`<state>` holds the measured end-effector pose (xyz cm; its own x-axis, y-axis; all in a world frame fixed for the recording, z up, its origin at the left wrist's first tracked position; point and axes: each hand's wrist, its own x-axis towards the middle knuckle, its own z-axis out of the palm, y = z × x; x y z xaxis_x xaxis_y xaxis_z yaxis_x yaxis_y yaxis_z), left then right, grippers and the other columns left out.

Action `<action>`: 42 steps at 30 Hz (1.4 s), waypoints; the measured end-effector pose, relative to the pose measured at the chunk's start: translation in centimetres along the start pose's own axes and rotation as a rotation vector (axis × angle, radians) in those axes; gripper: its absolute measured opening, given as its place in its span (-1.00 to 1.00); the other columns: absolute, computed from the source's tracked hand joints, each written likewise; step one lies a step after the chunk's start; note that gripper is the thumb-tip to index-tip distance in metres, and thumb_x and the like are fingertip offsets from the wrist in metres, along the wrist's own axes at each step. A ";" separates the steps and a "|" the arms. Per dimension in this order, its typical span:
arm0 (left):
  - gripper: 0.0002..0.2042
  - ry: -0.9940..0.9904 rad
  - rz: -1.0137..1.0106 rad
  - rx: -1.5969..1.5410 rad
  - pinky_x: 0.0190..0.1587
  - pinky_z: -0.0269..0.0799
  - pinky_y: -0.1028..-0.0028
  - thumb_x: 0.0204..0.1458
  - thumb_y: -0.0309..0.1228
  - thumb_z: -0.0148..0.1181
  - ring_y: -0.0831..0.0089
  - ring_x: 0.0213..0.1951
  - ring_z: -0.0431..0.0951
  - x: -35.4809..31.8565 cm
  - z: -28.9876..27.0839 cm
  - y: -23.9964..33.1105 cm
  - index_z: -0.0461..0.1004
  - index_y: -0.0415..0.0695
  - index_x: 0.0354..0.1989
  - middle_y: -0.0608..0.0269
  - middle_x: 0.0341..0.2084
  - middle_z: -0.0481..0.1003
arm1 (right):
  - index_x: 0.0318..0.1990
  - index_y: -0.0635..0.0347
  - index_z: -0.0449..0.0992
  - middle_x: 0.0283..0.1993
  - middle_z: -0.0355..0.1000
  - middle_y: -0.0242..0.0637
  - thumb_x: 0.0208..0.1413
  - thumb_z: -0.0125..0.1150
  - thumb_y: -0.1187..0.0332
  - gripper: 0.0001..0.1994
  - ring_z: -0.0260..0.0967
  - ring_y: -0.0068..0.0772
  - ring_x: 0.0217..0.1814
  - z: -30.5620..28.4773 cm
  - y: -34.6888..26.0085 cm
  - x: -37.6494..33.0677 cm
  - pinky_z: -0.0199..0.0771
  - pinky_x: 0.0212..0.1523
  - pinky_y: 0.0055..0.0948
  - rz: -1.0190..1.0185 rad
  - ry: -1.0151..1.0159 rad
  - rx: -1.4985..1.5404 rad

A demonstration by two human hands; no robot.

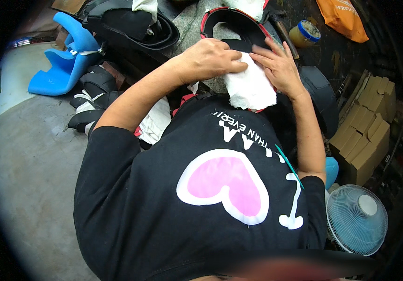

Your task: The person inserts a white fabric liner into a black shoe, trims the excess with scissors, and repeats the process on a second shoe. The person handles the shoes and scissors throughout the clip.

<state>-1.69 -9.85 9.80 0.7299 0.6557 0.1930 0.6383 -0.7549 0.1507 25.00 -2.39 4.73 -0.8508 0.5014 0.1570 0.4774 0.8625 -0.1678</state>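
Just beyond my torso lies a piece of white fluffy cloth (249,86), with a black curved piece with red edging (232,21) beneath and beyond it. My left hand (210,58) is closed at the cloth's left edge, its thumb and curled fingers on the material. Over the right side, my right hand (278,68) has its fingers spread, the thumb side next to the cloth. One of its fingers is smeared by motion. How far the cloth is attached to the black piece is hidden.
Beyond my hands are a hammer (283,33), a yellowish tub with a blue rim (305,33) and an orange bag (342,19). Black padded pieces (126,25) and a blue moulded piece (68,58) are at left. Cardboard boxes (363,126) and a fan (357,219) stand right.
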 end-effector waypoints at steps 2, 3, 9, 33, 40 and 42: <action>-0.65 -0.061 0.009 -0.035 -0.09 0.56 0.41 -0.02 -0.45 0.13 0.27 -0.10 0.63 -1.0 0.3 -0.2 0.50 0.11 -0.01 0.28 -0.11 0.57 | 0.08 -0.12 0.59 0.19 0.47 -0.45 0.16 0.09 0.30 -0.67 0.15 -0.27 0.44 -0.5 0.1 -0.9 -0.29 0.50 0.14 0.098 -0.167 0.225; -0.65 -0.054 -0.001 -0.070 -0.09 0.56 0.40 -0.02 -0.46 0.14 0.28 -0.10 0.63 -1.5 0.6 -0.2 0.51 0.12 -0.01 0.29 -0.10 0.58 | 0.02 -0.11 0.63 0.16 0.50 -0.49 0.18 0.08 0.26 -0.70 0.15 -0.28 0.44 -0.5 0.2 -1.3 -0.32 0.50 0.18 0.128 -0.231 0.341; -0.55 -0.108 -0.181 -0.277 -0.11 0.57 0.41 -0.14 -0.53 0.25 0.33 -0.10 0.63 -4.7 2.3 0.5 0.54 0.13 0.00 0.33 -0.07 0.59 | 0.01 0.08 0.58 0.21 0.45 -0.37 -0.05 0.12 0.26 -0.58 0.09 -0.27 0.48 -0.8 -0.7 -5.0 -0.36 0.50 0.23 0.170 -0.491 0.520; -0.52 -0.173 -0.308 -1.105 0.13 0.34 0.43 0.06 -0.40 0.32 0.39 0.00 0.49 2.5 -7.3 -6.5 0.39 -0.25 0.16 0.14 -0.05 0.56 | 0.23 0.24 0.39 0.11 0.50 -0.30 -0.32 0.36 0.67 -0.24 0.42 -0.43 0.17 -5.4 -0.9 1.4 0.38 0.22 -0.42 0.450 0.092 1.969; -0.43 -0.066 -0.357 -0.895 0.11 0.35 0.39 0.11 -0.36 0.25 0.28 0.01 0.51 2.8 -7.4 -6.6 0.23 -0.22 0.28 0.01 -0.03 0.54 | 0.15 0.30 0.46 0.08 0.51 -0.31 -0.06 0.47 0.47 -0.45 0.47 -0.49 0.06 -5.3 -1.0 1.6 0.44 0.12 -0.47 0.245 0.400 1.961; -0.41 -0.053 -0.409 -0.902 0.15 0.33 0.43 0.10 -0.38 0.29 0.34 0.05 0.48 2.9 -7.6 -6.6 0.23 -0.20 0.30 0.09 0.01 0.51 | 0.14 0.31 0.47 0.08 0.51 -0.31 0.04 0.38 0.51 -0.54 0.46 -0.53 0.06 -5.6 -1.3 2.2 0.43 0.11 -0.52 0.331 0.533 1.797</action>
<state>-5.65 -3.11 16.73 0.5190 0.8511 -0.0785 0.4345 -0.1836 0.8818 23.71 -2.00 10.72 -0.4720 0.8766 0.0936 -0.4749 -0.1634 -0.8647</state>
